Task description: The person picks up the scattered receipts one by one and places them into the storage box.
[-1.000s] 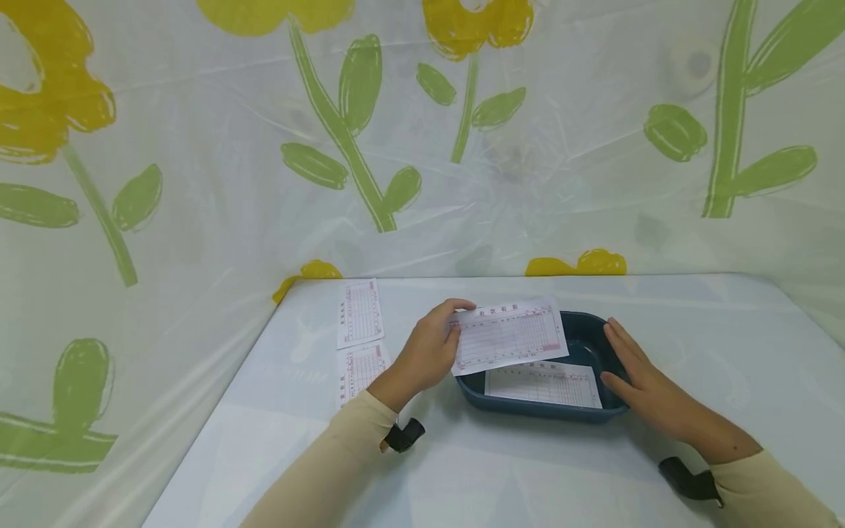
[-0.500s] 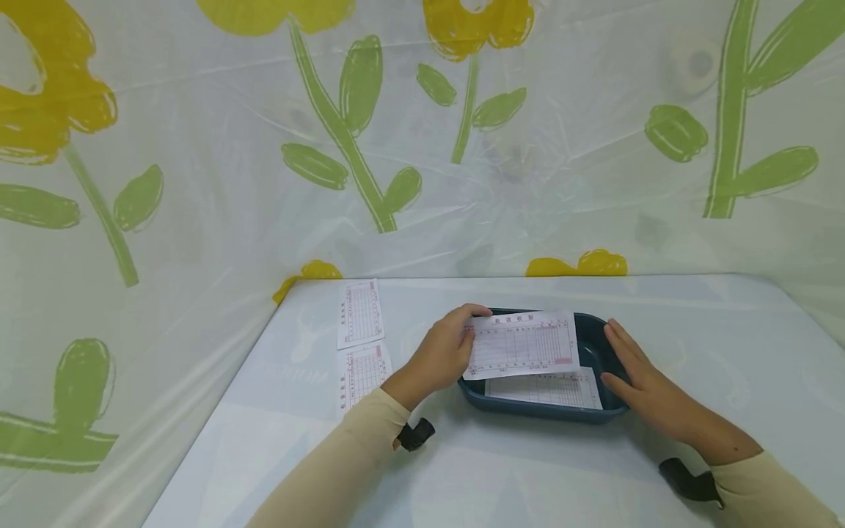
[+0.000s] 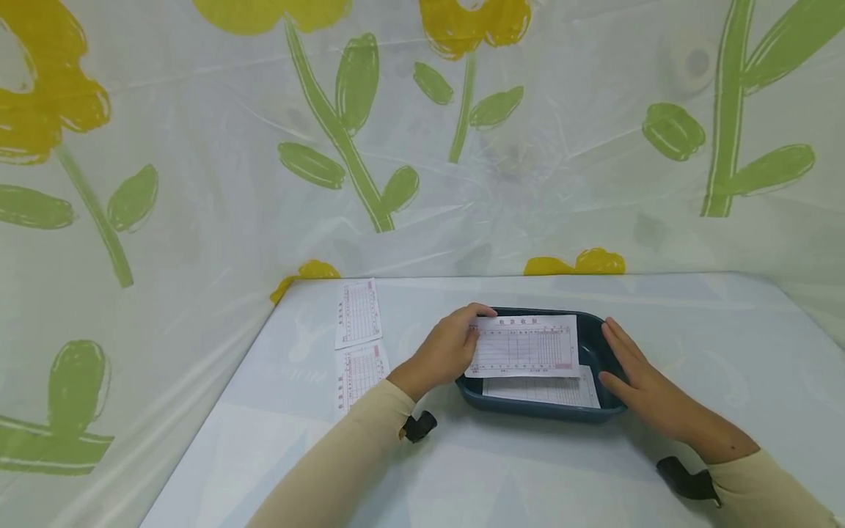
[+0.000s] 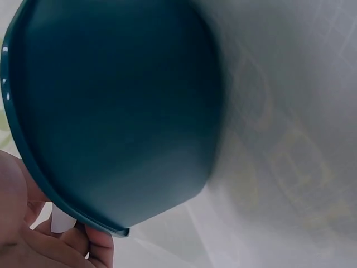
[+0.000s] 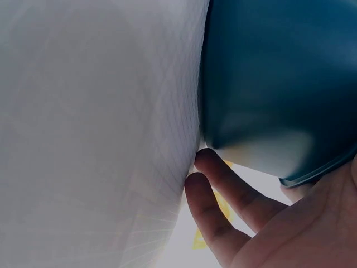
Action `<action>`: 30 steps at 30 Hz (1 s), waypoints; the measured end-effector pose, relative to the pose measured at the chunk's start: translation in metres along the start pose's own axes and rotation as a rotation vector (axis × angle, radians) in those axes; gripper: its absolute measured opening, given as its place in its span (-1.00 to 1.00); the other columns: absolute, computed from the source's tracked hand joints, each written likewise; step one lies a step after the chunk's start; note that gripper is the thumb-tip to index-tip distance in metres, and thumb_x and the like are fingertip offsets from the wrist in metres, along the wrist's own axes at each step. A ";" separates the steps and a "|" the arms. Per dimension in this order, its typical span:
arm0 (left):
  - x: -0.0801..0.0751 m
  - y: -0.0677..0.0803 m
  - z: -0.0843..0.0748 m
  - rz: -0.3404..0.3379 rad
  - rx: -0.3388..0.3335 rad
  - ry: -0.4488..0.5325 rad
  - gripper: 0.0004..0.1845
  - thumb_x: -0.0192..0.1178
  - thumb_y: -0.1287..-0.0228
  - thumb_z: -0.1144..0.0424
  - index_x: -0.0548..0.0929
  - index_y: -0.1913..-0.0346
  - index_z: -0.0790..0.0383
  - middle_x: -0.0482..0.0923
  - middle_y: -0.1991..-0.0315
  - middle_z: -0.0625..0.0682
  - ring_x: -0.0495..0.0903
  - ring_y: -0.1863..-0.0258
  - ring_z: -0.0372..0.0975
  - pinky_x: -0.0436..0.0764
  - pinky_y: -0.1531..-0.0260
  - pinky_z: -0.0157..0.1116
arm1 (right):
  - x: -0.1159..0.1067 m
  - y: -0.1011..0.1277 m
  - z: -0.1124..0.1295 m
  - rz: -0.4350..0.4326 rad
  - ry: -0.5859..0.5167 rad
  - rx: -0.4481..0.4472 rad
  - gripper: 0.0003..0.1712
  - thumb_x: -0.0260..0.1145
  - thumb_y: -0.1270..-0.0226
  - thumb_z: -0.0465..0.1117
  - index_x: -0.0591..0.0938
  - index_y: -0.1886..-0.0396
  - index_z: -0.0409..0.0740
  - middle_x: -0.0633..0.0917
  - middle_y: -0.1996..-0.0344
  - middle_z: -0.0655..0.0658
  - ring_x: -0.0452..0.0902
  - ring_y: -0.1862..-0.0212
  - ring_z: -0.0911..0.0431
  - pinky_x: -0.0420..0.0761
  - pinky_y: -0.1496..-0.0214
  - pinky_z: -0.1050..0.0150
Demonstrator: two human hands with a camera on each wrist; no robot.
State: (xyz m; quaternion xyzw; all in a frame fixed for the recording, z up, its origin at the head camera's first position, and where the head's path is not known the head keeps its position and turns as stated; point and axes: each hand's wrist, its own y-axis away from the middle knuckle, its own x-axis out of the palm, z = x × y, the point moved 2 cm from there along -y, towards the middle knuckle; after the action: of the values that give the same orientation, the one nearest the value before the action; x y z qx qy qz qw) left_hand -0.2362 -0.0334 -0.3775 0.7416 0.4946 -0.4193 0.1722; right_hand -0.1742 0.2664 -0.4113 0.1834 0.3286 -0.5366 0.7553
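Two loose slips — head view only

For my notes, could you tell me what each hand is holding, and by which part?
The left hand pinches the receipt slip by its left edge, over the blue tray. The right hand grips nothing; it rests straight-fingered against the tray's right side.

Person, two bare hands: left hand, right hand. Long cream sleeves reaching both wrists. Black strap-mounted device under each wrist, near the cuff. No rings or gloves visible.
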 end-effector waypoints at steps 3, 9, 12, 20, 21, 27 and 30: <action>0.000 -0.002 0.000 0.010 0.003 -0.003 -0.60 -0.04 -0.53 0.40 0.45 -0.31 0.00 0.53 -0.25 -0.03 0.53 0.05 -0.27 0.57 -0.02 -0.35 | 0.000 -0.001 0.000 -0.001 -0.001 -0.004 -0.09 0.04 -0.59 -0.09 -0.32 -0.62 -0.13 -0.36 -0.60 -0.29 -0.48 -0.59 -0.35 -0.32 -0.47 -0.42; 0.005 -0.003 0.002 0.059 -0.005 -0.017 -0.61 -0.04 -0.53 0.39 0.46 -0.29 -0.05 0.55 -0.22 -0.06 0.54 0.11 -0.30 0.55 0.08 -0.42 | 0.001 0.001 -0.001 0.002 -0.010 -0.004 -0.08 0.05 -0.58 -0.09 -0.31 -0.62 -0.13 -0.36 -0.60 -0.30 -0.48 -0.58 -0.36 -0.28 -0.43 -0.47; 0.005 -0.004 0.002 0.068 0.005 -0.017 -0.61 -0.03 -0.53 0.38 0.46 -0.28 -0.05 0.57 -0.19 -0.06 0.55 0.15 -0.31 0.55 0.13 -0.45 | 0.000 0.000 0.000 0.002 0.001 -0.004 -0.08 0.05 -0.58 -0.08 -0.31 -0.62 -0.13 -0.36 -0.60 -0.29 -0.47 -0.58 -0.36 -0.24 -0.41 -0.51; 0.009 -0.004 0.002 0.072 0.003 -0.132 -0.63 -0.02 -0.54 0.32 0.49 -0.27 -0.09 0.62 -0.15 -0.12 0.55 0.21 -0.33 0.51 0.00 -0.33 | 0.002 -0.001 -0.001 0.009 -0.002 0.008 -0.08 0.05 -0.58 -0.10 -0.31 -0.62 -0.16 -0.35 -0.60 -0.33 -0.47 -0.58 -0.37 -0.29 -0.46 -0.43; 0.009 -0.004 0.001 0.068 0.005 -0.152 -0.63 -0.02 -0.54 0.32 0.50 -0.27 -0.09 0.63 -0.14 -0.12 0.54 0.21 -0.32 0.50 -0.03 -0.30 | 0.002 -0.001 -0.001 0.009 0.004 0.010 -0.08 0.05 -0.58 -0.09 -0.31 -0.62 -0.16 -0.35 -0.60 -0.33 -0.46 -0.58 -0.37 -0.31 -0.49 -0.37; 0.010 -0.004 -0.002 0.031 0.052 -0.260 -0.63 0.02 -0.50 0.34 0.54 -0.24 -0.05 0.65 -0.12 -0.12 0.59 0.13 -0.31 0.46 -0.08 -0.22 | 0.001 -0.003 0.000 0.004 0.017 0.001 -0.09 0.05 -0.59 -0.12 -0.31 -0.62 -0.17 -0.35 -0.60 -0.31 -0.46 -0.58 -0.36 -0.28 -0.47 -0.42; 0.014 -0.004 -0.002 0.024 0.067 -0.315 -0.64 0.04 -0.49 0.33 0.55 -0.23 -0.05 0.66 -0.10 -0.12 0.62 0.04 -0.32 0.44 -0.07 -0.21 | 0.000 -0.003 0.000 0.007 0.003 -0.012 -0.08 0.06 -0.58 -0.14 -0.31 -0.61 -0.19 -0.36 -0.60 -0.32 -0.47 -0.58 -0.38 -0.26 -0.42 -0.50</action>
State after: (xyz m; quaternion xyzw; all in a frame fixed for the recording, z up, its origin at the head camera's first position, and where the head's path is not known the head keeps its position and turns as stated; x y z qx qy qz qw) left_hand -0.2370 -0.0223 -0.3865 0.6780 0.4382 -0.5444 0.2278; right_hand -0.1769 0.2654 -0.4118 0.1809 0.3322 -0.5318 0.7577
